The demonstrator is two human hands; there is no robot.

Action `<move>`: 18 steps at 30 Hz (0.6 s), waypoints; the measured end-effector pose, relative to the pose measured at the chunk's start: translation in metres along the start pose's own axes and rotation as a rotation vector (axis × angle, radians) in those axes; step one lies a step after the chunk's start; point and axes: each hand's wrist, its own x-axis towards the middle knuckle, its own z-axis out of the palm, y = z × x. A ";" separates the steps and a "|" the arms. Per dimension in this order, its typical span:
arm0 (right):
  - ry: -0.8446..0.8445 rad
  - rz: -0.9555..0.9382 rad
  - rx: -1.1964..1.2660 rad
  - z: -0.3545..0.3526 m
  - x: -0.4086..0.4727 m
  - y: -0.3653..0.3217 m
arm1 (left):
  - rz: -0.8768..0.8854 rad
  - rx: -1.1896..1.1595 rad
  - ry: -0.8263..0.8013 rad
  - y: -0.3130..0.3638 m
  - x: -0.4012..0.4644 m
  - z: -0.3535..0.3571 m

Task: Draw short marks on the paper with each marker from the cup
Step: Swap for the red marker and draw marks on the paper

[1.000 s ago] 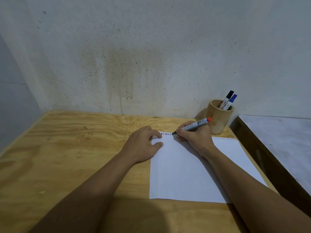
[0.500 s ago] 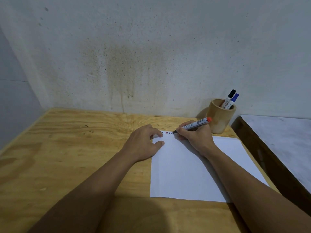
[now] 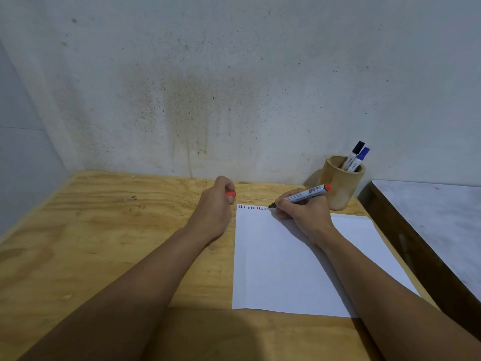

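Note:
A white sheet of paper (image 3: pixel 299 261) lies on the wooden table (image 3: pixel 117 230). A row of several short blue, red and black marks (image 3: pixel 252 207) runs along its top left edge. My right hand (image 3: pixel 303 212) grips a red-ended marker (image 3: pixel 303 195), its dark tip touching the paper just right of the marks. My left hand (image 3: pixel 214 207) rests off the paper's left edge, closed around a red marker cap (image 3: pixel 230 194). A round wooden cup (image 3: pixel 341 182) behind my right hand holds a black-capped marker (image 3: pixel 353 154) and a blue-capped marker (image 3: pixel 360 158).
A stained grey wall (image 3: pixel 234 87) rises right behind the table. A second table with a pale top and dark edge (image 3: pixel 429 217) stands to the right, close to the paper's right side.
My left hand has lifted off the paper's top left corner and shifted left and back, now showing the red cap. My right hand and marker stay at the row of marks.

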 end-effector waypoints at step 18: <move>0.002 0.005 0.011 -0.002 0.003 0.006 | -0.035 -0.032 0.004 0.001 0.025 0.014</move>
